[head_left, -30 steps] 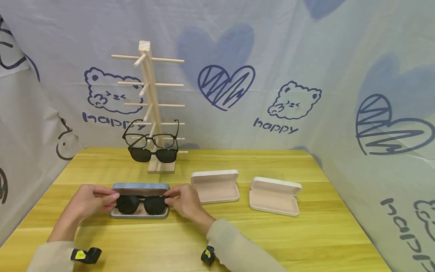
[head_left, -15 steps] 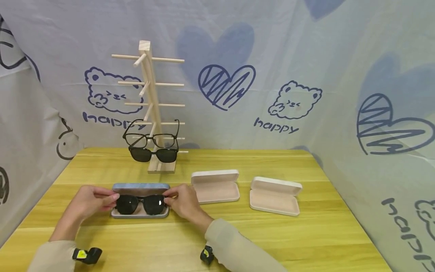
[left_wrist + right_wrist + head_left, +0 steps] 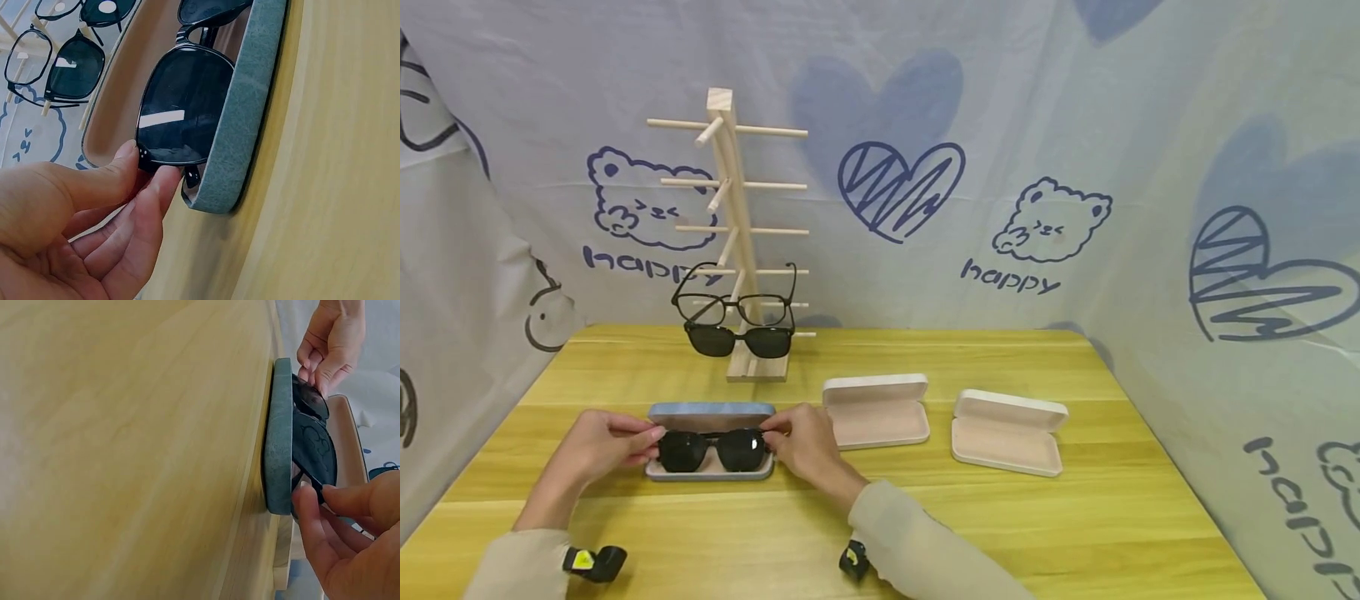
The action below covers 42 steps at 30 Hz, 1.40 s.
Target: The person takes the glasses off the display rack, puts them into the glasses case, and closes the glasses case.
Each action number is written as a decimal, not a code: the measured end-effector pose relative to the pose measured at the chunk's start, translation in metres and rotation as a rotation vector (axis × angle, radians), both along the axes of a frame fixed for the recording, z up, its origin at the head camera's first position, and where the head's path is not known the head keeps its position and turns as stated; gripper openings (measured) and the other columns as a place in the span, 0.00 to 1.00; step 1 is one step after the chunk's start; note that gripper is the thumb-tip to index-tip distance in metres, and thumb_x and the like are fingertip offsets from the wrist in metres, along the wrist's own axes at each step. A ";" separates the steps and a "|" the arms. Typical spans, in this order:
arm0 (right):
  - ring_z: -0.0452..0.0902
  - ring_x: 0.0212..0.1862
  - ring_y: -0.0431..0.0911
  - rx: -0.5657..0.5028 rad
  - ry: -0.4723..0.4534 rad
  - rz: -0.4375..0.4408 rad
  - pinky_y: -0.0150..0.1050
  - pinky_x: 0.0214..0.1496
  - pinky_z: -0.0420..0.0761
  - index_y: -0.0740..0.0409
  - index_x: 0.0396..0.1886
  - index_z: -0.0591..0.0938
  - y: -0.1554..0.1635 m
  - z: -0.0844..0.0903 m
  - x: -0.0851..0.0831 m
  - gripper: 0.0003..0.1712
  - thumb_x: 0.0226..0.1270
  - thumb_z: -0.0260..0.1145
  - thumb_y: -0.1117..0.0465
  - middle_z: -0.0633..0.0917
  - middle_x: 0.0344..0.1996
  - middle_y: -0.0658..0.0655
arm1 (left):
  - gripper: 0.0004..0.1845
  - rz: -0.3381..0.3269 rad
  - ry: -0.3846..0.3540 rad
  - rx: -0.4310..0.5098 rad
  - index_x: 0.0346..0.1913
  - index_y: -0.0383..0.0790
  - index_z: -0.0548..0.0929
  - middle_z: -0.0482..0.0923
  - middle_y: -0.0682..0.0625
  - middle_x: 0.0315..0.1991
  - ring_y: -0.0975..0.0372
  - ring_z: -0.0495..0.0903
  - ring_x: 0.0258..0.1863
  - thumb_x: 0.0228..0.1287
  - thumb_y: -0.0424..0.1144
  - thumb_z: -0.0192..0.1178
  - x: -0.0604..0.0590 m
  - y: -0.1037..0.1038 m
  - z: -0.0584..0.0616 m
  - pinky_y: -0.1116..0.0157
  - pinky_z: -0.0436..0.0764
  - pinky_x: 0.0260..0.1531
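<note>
Item one: black sunglasses [image 3: 739, 451], lenses facing us, set within the open blue case [image 3: 711, 409]. We could not tell whether they touched the case floor; the folded arms behind the lenses were mostly hidden, and the left wrist view cut the far lens at its upper edge.

Item two: left hand [image 3: 601, 446], thumb and fingers pinching the outer corner of the sunglasses; the right wrist view cropped it at the top.

Item three: right hand [image 3: 807, 440], pinching the opposite end by the hinge. From the head view we lost some of its fingertips behind the hand; the right wrist view showed thumb and finger closed on the frame.

Item four: white case [image 3: 876, 412], open, its left side partly covered by the right hand. Item five: second white case [image 3: 1006, 442], open, farther right, fully visible.

Item six: wooden stand [image 3: 735, 217], behind the blue case, bearing clear-lensed glasses [image 3: 731, 302] above dark glasses [image 3: 767, 342]. These overlapped its lower post, and we could not follow every arm.

Item seven: pale sleeves [image 3: 925, 550], cut off by the lower edge.
</note>
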State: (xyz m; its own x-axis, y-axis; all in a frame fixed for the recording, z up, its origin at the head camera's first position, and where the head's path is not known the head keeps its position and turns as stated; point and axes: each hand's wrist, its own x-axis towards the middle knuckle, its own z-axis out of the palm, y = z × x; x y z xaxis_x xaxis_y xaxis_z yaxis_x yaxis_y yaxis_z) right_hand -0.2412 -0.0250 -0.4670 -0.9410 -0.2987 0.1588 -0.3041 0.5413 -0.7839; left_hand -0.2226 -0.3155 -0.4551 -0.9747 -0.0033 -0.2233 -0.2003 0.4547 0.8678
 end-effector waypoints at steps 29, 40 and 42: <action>0.87 0.25 0.48 -0.040 -0.195 0.005 0.28 0.24 0.79 0.61 0.38 0.91 0.019 0.023 -0.009 0.09 0.71 0.70 0.59 0.91 0.30 0.58 | 0.19 -0.029 0.021 -0.122 0.54 0.13 0.80 0.88 0.50 0.33 0.68 0.84 0.28 0.77 0.34 0.58 -0.002 -0.013 -0.005 0.68 0.88 0.32; 0.89 0.27 0.57 -0.018 -0.364 0.045 0.42 0.30 0.88 0.60 0.62 0.81 0.015 0.025 -0.012 0.30 0.81 0.55 0.41 0.88 0.29 0.65 | 0.48 -0.053 -0.058 -0.055 0.76 0.18 0.55 0.72 0.20 0.63 0.46 0.87 0.53 0.80 0.65 0.38 -0.006 -0.003 0.009 0.56 0.90 0.44; 0.88 0.26 0.56 -0.035 -0.397 0.050 0.45 0.31 0.89 0.60 0.63 0.80 0.012 0.024 -0.012 0.31 0.81 0.53 0.40 0.87 0.31 0.66 | 0.50 -0.071 -0.082 -0.059 0.76 0.17 0.53 0.71 0.19 0.64 0.44 0.86 0.54 0.79 0.66 0.38 -0.007 0.000 0.011 0.55 0.90 0.45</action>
State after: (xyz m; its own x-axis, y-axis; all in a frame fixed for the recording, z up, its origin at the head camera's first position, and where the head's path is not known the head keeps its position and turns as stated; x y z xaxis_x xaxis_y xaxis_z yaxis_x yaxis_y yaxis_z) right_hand -0.2527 -0.0126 -0.4430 -0.9159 -0.3462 -0.2032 0.0009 0.5045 -0.8634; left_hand -0.2300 -0.3155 -0.4444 -0.9513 0.0497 -0.3042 -0.2353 0.5201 0.8211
